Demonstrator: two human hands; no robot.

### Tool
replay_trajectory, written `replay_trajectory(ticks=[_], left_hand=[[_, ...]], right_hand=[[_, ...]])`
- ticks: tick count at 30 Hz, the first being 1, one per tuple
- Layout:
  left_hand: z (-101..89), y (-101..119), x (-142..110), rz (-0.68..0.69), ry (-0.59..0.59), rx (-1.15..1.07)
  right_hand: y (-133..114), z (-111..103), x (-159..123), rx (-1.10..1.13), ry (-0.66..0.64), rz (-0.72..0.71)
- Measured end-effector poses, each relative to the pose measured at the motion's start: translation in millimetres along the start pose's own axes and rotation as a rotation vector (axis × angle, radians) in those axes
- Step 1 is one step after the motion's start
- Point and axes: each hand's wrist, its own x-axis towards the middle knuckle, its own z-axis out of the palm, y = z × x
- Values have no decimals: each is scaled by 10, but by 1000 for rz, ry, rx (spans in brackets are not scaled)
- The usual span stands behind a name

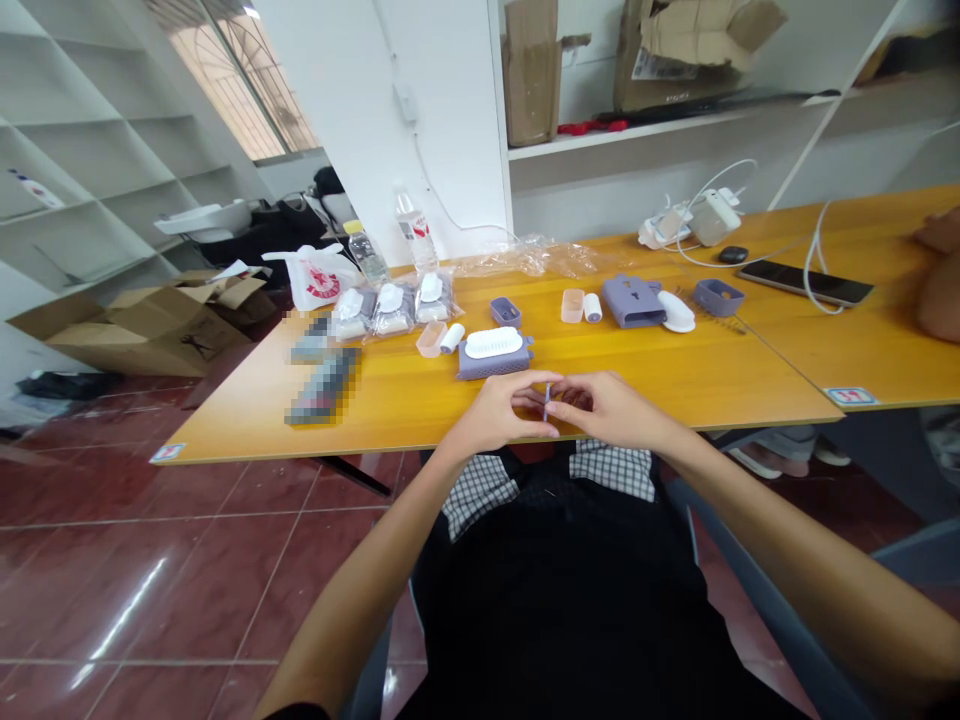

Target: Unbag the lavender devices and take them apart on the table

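Note:
My left hand (501,408) and my right hand (616,408) meet above the table's front edge. Between their fingertips a thin, flat, greyish-purple piece (547,402) stands on edge, turned almost side-on to me. Its exact kind cannot be made out. Both thumbs and forefingers curve around it. Just beyond my left hand lies a purple perforated case (493,368) with a white ribbed oval part (493,343) on top. Behind that case sits a small purple open tray (505,312). A clear peach cup (432,339) and a white roller (452,338) lie to its left.
Farther right stand a purple holder (632,303), a white oval part (677,312) and another purple tray (718,297). Wrapped packs (392,307), bottles (415,232) and a plastic bag (319,275) line the back left. A phone (806,282) and another person's arm (941,290) are at right.

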Motion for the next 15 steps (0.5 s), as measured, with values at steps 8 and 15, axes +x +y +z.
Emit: replay_trajectory(ticks=[8, 15], left_hand=[[7, -36, -5, -44, -3, -69], [-22, -39, 11, -66, 6, -38]], right_hand=[[-29, -6, -5, 33, 23, 8], [-76, 3, 22, 26, 55, 74]])
